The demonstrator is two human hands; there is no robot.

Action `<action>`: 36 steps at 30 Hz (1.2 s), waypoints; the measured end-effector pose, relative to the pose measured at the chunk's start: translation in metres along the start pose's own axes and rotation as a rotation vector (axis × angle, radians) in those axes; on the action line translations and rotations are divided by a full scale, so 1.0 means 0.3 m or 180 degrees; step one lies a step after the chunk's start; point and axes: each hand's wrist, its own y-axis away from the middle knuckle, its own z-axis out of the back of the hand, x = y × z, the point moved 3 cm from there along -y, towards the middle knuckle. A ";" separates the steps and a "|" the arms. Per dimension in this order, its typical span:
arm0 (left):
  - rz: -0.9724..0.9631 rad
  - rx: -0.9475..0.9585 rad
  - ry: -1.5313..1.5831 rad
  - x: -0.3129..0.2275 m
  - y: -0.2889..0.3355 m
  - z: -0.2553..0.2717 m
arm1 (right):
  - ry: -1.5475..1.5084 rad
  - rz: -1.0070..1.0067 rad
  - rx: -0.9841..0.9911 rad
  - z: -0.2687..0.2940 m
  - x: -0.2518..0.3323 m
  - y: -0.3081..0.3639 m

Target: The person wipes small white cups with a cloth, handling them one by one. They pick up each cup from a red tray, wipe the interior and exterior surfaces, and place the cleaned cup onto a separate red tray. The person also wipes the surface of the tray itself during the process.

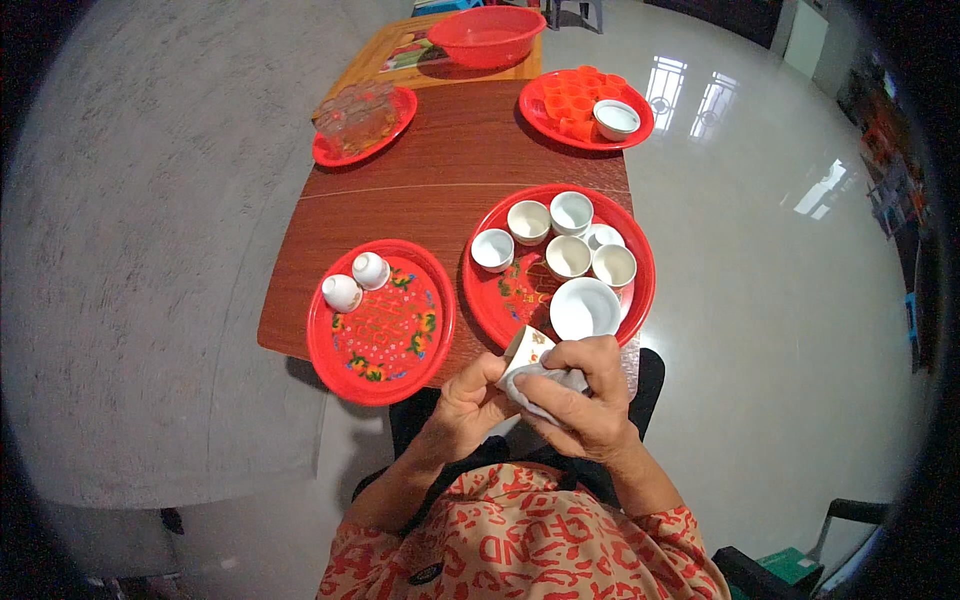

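Observation:
A small white teacup (529,344) with a floral pattern is tilted above the near edge of the round red tray (480,215). My left hand (468,402) grips it from the left side. My right hand (592,398) is closed on a light grey cloth (545,400) pressed against the cup's near side. On that tray stand several upright white teacups (569,257) and a larger white bowl (585,309). A second red tray (447,320) with flower prints lies to the left, two teacups (342,293) upside down on it.
At the far left of the brown table (440,150), a red plate (350,158) bears clear plastic pieces (360,115). Far right, another red plate (610,145) holds orange-red cups (572,95) and a white bowl (616,121). A red basin (488,38) stands behind.

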 end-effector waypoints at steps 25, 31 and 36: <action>-0.0064 0.0181 0.0761 0.025 -0.014 0.012 | -0.0845 -0.0787 0.0149 0.016 -0.051 -0.019; -0.0168 0.0155 0.0198 0.006 -0.018 -0.001 | -0.0592 -0.0466 0.0256 0.035 -0.023 -0.046; 0.0084 0.0356 0.1044 0.026 -0.007 0.011 | -0.1819 -0.1633 0.0019 0.019 -0.079 -0.028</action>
